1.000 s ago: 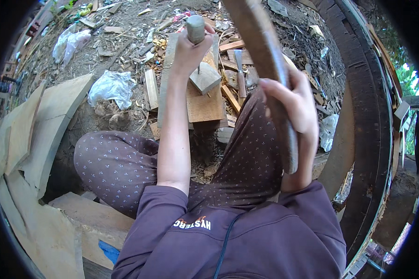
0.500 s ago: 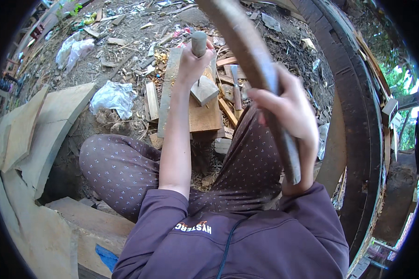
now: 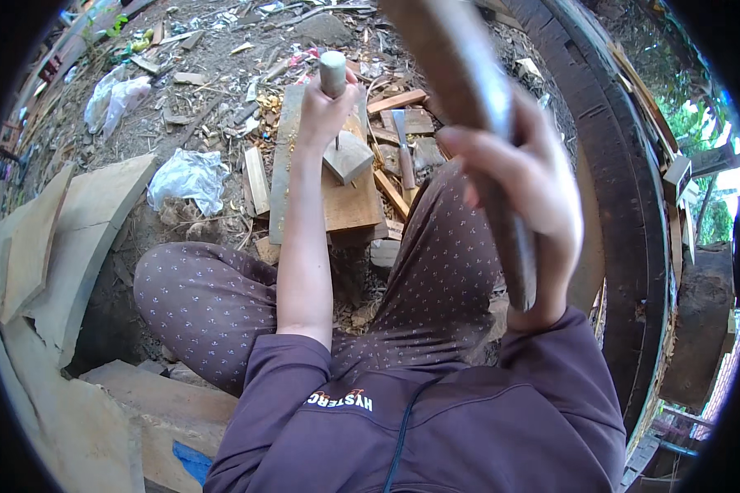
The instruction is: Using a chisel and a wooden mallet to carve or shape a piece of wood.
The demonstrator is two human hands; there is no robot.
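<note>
My left hand [image 3: 322,119] is closed round the upright handle of a chisel [image 3: 333,76], whose thin metal shank comes down at a small pale wood block [image 3: 348,156]. Whether the tip bites into the wood is hidden. That small block rests on a larger wooden block [image 3: 349,203] between my knees. Raised at the right, my right hand [image 3: 528,177] grips a long, thick wooden club [image 3: 460,70], blurred at its upper end and close to the camera. The club is clear of the chisel.
A second chisel [image 3: 404,149] with a wooden handle lies among offcuts right of the block. Plastic bags [image 3: 191,179] and wood chips litter the ground. Large boards [image 3: 99,222] stand at the left, and a dark curved beam [image 3: 633,205] runs along the right.
My right hand and the club have shifted slightly right. The whole view has slid a little, with the ground things further left. My left hand keeps its hold on the chisel at the block.
</note>
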